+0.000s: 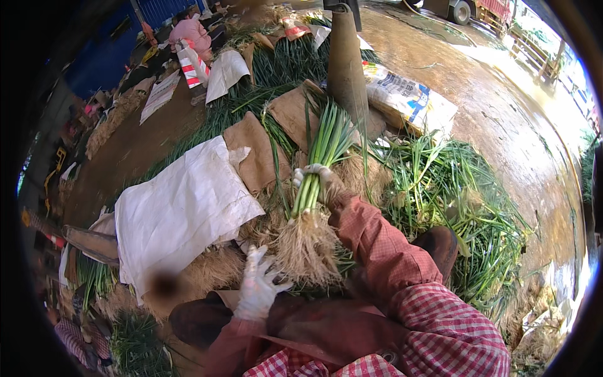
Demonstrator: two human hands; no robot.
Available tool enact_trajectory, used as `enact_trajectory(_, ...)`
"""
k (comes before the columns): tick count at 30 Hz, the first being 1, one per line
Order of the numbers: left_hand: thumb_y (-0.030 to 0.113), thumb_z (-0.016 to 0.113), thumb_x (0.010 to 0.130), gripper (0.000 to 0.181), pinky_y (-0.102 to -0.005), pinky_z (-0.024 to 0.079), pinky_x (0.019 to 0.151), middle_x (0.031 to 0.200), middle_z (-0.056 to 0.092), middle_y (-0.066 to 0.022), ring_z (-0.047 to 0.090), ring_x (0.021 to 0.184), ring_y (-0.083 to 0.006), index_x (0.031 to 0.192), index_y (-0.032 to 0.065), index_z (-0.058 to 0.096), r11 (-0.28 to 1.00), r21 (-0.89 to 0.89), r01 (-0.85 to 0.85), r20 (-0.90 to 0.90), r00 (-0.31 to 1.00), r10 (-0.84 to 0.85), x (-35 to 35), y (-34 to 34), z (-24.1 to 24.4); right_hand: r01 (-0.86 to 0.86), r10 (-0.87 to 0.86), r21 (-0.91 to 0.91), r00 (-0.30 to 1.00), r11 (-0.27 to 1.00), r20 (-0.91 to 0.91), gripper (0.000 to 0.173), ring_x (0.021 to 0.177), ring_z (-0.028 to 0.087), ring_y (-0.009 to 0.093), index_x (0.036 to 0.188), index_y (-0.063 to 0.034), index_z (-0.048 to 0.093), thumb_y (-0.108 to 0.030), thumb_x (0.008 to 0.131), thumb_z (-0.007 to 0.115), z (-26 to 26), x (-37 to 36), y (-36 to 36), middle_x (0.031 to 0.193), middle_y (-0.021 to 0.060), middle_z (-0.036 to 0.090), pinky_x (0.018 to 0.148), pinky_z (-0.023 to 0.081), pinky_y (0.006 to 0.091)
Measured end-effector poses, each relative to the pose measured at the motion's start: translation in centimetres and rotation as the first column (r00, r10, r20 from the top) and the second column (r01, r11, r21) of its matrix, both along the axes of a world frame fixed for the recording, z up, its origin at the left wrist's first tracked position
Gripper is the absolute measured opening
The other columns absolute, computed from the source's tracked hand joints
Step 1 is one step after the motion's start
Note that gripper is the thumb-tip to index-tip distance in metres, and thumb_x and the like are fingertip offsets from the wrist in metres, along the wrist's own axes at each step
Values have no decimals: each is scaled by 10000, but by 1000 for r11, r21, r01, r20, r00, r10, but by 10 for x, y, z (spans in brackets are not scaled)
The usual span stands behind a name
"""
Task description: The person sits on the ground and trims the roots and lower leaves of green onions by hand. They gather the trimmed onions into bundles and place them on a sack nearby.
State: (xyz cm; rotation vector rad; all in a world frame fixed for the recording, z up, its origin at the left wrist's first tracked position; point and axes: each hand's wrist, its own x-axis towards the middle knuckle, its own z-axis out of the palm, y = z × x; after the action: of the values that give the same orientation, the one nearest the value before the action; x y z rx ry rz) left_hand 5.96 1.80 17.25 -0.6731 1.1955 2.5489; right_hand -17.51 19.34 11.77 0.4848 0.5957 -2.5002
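Observation:
My right hand point(327, 181), in a light glove, grips a bunch of long green scallions point(308, 191) around the stalks. The leaves point away from me, and a thick tuft of pale roots point(307, 247) hangs towards my lap. My left hand point(258, 285), in a white glove, is held with fingers spread just left of the root tips and holds nothing. Left of the bunch, a white sheet point(183, 202) lies over a pile of scallions, whose roots point(214, 268) stick out below it. Brown cloth pieces point(256, 151) cover other bunches beyond.
Loose green leaves point(452, 202) are heaped on my right, beside my knee point(438, 249). A tapered post point(347, 66) stands ahead, next to a printed sack point(407, 96). A person in pink point(191, 35) is at the far left. A truck point(471, 14) stands beyond the wet floor point(513, 151).

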Motion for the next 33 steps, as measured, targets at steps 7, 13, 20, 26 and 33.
enact_trajectory(7,258,601,820,383,-379,511,776,896,617,-164,609,870,-256,1046,-46,544,621,-494,608,116,754,-646,-91,-4,-30,-259,313,265,931,929,-188,211,682,613,263,939,11,556,-182,863,517,-25,48,-57,755,114,609,664,535,368)
enact_trajectory(13,185,630,778,203,-396,523,742,828,625,-158,623,780,-268,853,5,574,930,-47,364,164,922,-352,-115,13,-38,672,308,675,601,304,-737,554,1071,503,306,1294,5,368,-324,874,517,25,127,13,1182,193,505,949,363,388)
enact_trajectory(20,152,560,845,270,-288,489,769,1001,604,-78,589,873,-186,1074,8,562,935,118,336,-43,942,-333,-95,83,-37,602,-123,446,674,663,-728,470,1173,412,229,1328,-23,333,-159,906,486,-4,162,16,1311,126,395,1000,315,337)
enact_trajectory(26,154,616,799,197,-285,506,685,852,647,-84,612,745,-164,906,-10,633,878,-311,364,8,925,-381,-86,46,-15,179,-98,172,911,969,-400,510,1137,452,245,1388,-107,239,-320,950,391,7,154,12,1368,91,344,906,416,397)
enact_trajectory(33,132,718,685,229,-277,464,527,686,596,-56,568,608,-143,783,-22,580,411,-853,322,75,855,-513,-74,27,-27,132,359,665,757,735,-547,296,607,566,109,1083,-71,513,-265,872,585,-16,115,2,863,77,608,514,458,234)
